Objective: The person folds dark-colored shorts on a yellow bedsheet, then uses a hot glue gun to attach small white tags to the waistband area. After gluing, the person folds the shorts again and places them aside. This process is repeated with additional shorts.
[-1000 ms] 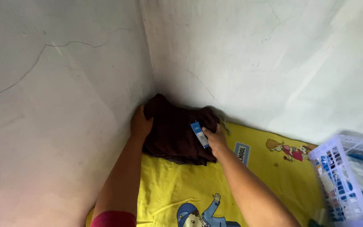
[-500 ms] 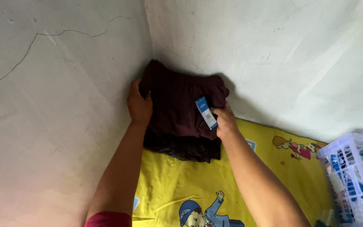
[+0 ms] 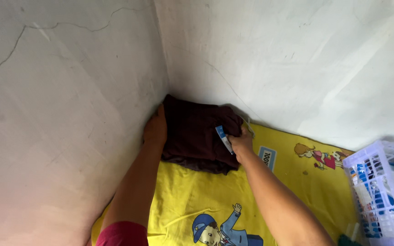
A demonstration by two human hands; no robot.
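A folded dark maroon garment (image 3: 196,134) with a small blue tag (image 3: 223,138) lies in the corner where two pale walls meet, on a yellow cartoon-print mat (image 3: 197,200). My left hand (image 3: 155,130) grips its left edge, against the left wall. My right hand (image 3: 240,142) holds its right edge beside the blue tag. Both forearms reach in from the bottom of the view.
A white plastic lattice basket (image 3: 381,191) with blue and white items stands at the right edge on the mat. Cracked plaster walls (image 3: 69,91) close in the left and far sides. A dark green object (image 3: 348,239) peeks in at the bottom right.
The garment sat raised against the wall half a second ago; both hands have now brought it down flat into the corner on the mat.
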